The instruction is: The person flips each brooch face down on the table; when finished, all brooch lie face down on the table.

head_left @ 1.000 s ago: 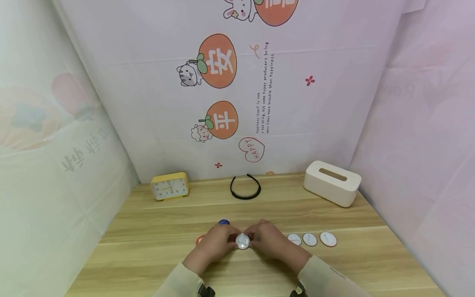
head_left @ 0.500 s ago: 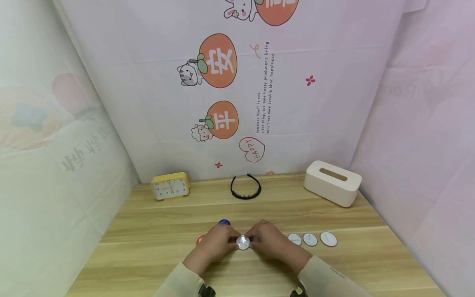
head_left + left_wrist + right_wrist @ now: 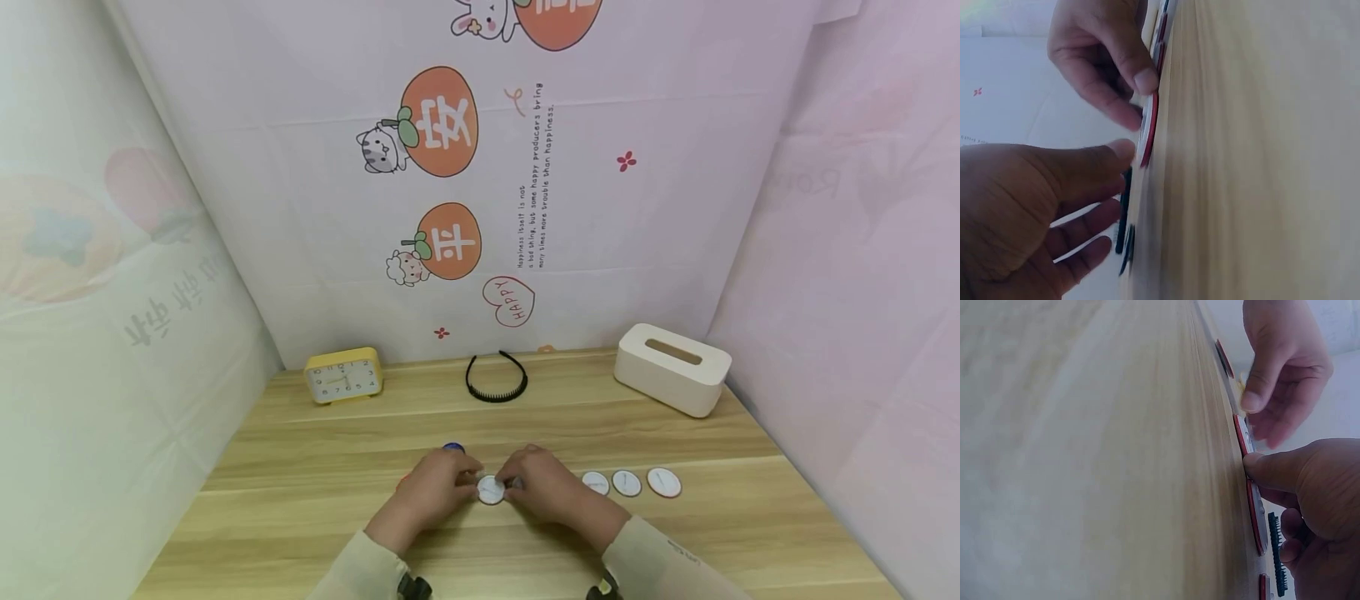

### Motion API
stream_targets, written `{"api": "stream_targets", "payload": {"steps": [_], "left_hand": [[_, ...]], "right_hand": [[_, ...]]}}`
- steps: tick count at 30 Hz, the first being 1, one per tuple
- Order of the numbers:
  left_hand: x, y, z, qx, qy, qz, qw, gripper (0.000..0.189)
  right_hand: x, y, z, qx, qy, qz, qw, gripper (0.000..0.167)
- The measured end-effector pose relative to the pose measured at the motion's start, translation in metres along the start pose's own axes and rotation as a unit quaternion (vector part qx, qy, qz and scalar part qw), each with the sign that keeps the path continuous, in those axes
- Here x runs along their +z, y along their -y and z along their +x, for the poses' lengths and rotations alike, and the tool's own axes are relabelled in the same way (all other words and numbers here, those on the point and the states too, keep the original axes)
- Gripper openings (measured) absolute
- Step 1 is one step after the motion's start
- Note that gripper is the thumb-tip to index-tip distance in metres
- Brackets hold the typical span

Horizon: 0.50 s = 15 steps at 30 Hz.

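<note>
A round pin badge (image 3: 491,490), pale back up with a thin pin across it, lies on the table between both hands. My right hand (image 3: 546,486) pinches its right edge; in the right wrist view the thumb is on the red rim of this badge (image 3: 1242,436). My left hand (image 3: 431,493) is at its left side, and in the left wrist view the thumb and loosely spread fingers of that left hand (image 3: 1054,194) stand just off the badge (image 3: 1149,131). Another badge (image 3: 1256,519) lies beneath my right hand.
Three pale-backed badges (image 3: 626,483) lie in a row to the right. A blue badge (image 3: 453,447) and a red one (image 3: 405,481) show partly behind my left hand. Farther back are a yellow clock (image 3: 343,377), a black headband (image 3: 497,396) and a white tissue box (image 3: 671,371).
The badge between the hands, earlier held tilted and catching the light, now lies flat. My left fingers have loosened and drawn slightly away from it, while the right hand stays in place.
</note>
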<state>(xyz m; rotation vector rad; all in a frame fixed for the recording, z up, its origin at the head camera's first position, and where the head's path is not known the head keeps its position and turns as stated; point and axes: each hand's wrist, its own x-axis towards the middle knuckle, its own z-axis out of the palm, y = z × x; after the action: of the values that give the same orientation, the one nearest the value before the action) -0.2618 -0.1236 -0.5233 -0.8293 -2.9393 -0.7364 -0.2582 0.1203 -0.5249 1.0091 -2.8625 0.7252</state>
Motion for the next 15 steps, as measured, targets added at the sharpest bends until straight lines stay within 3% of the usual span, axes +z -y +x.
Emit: {"api": "stream_targets", "payload": {"steps": [6, 15], "left_hand": [[-0.013, 0.018, 0.000, -0.038, -0.034, -0.022, 0.9985, 0.048], [-0.022, 0.044, 0.010, -0.067, 0.006, -0.044, 0.9968, 0.058]], "right_hand": [[-0.001, 0.001, -0.001, 0.006, 0.000, 0.006, 1.0000, 0.018], [0.000, 0.000, 0.000, 0.010, 0.001, 0.011, 0.9999, 0.018]]}}
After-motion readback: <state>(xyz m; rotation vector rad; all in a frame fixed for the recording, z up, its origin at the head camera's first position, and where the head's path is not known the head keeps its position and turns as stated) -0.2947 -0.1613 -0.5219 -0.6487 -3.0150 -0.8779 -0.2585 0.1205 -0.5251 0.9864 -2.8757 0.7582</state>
